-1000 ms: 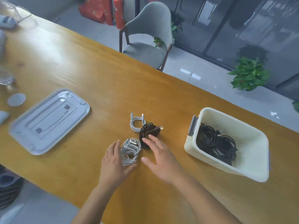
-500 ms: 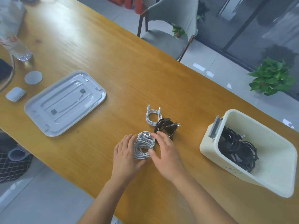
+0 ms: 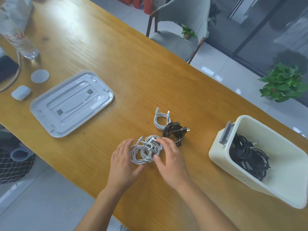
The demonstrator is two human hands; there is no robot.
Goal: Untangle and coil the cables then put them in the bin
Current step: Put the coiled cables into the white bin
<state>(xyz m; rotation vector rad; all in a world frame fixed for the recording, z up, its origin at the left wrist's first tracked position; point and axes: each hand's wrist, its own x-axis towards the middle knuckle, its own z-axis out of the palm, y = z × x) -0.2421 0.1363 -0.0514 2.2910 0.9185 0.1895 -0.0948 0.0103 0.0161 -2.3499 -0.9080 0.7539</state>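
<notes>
A bundle of white coiled cables (image 3: 144, 151) lies on the wooden table (image 3: 116, 60) between my hands. My left hand (image 3: 124, 161) touches its left side with relaxed fingers. My right hand (image 3: 171, 160) rests against its right side, fingers straight. Behind it lie a small white coiled cable (image 3: 161, 119) and a black coiled power cable (image 3: 174, 133) with a plug. The cream bin (image 3: 281, 185) lies tilted at the right, with black cables (image 3: 248, 157) inside.
A grey tray-like lid (image 3: 71, 103) sits to the left. Further left are a water bottle (image 3: 20, 40), a round grey disc (image 3: 40, 76) and a white earbud case (image 3: 21, 92). A grey chair (image 3: 180, 30) stands beyond the table, a plant (image 3: 283, 82) on the floor.
The view has shifted so the table's left end shows. Both hands have closed in around the white cable bundle, which now lies more spread between them.
</notes>
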